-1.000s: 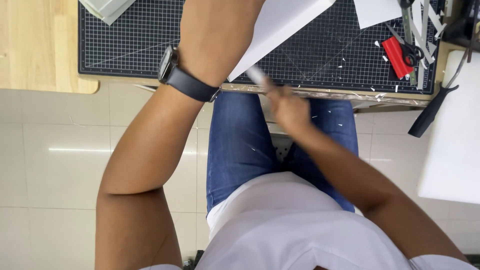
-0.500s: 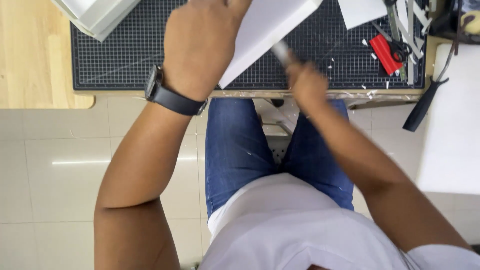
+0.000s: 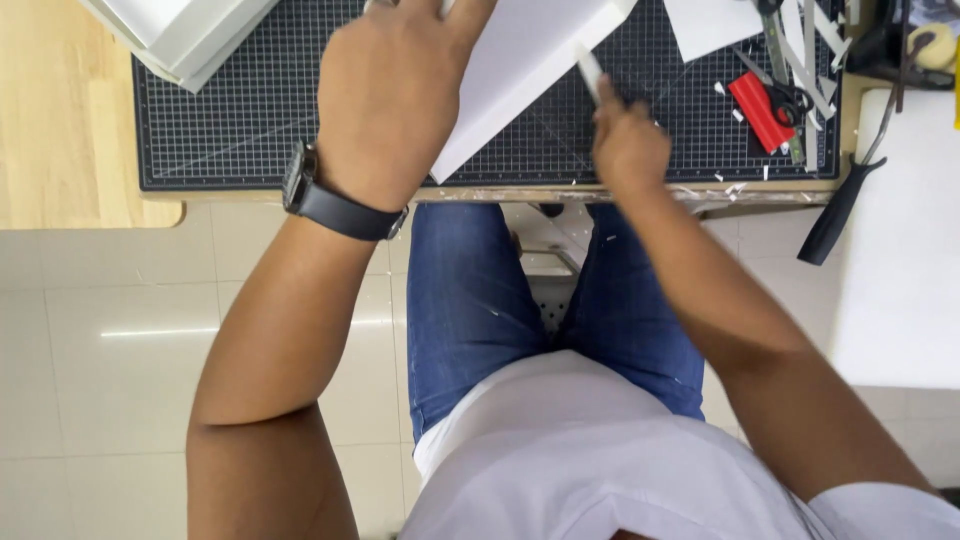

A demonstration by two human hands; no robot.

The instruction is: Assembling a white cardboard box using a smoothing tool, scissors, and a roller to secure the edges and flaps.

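Pale shiny tiles cover the floor (image 3: pixel 120 330) under a wooden surface (image 3: pixel 60 110). On the surface lies a dark cutting mat (image 3: pixel 230 120) with a grid of thin lines. The person sits close to it in blue jeans and a white shirt.

The left hand (image 3: pixel 395 95) lies flat, palm down, with fingers spread on a white sheet (image 3: pixel 520 70). It presses the sheet onto the mat and grips nothing. A black watch (image 3: pixel 335 205) is on that wrist.

The right hand (image 3: pixel 628 150) is closed tight around a craft knife (image 3: pixel 590 72). The pale knife tip pokes up out of the fist and sits right at the edge of the white sheet. Whether the tip touches the sheet cannot be told.

At the top left corner sits a stack of white boards (image 3: pixel 185 30). To the right of the knife hand are red-handled scissors (image 3: pixel 765 105), with small white scraps around them. A black-handled tool (image 3: pixel 835 215) hangs over the right edge of the surface, beside a big white board (image 3: pixel 905 250).
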